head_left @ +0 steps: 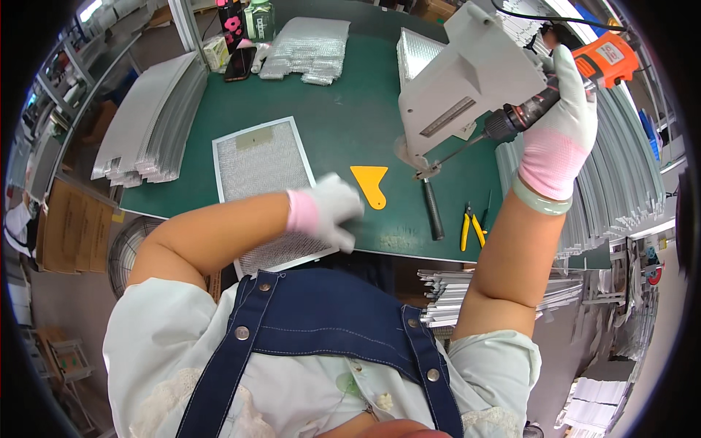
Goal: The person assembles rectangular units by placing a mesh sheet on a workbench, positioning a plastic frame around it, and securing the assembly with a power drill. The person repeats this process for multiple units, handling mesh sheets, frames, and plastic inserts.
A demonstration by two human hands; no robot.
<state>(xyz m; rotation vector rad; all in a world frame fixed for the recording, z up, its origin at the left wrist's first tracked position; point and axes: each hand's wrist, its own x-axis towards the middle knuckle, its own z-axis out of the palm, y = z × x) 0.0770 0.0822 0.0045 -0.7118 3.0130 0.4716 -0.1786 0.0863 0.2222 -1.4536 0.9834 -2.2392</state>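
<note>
My right hand, in a white and pink glove, is wrapped around the dark body of an orange and black power drill. Its long thin bit points down and left beside a light grey machine. My left hand, gloved alike and slightly blurred, has its fingers apart, with nothing seen in it. It is over the right edge of a framed metal mesh panel lying on the green table. A yellow scraper lies just right of that hand. Below the machine a black handle extends toward me.
Yellow-handled pliers lie near the table's front edge. Stacked mesh panels stand at the left, with more framed panels at the right. Bubble-wrap-like silver sheets, a phone and bottles occupy the back.
</note>
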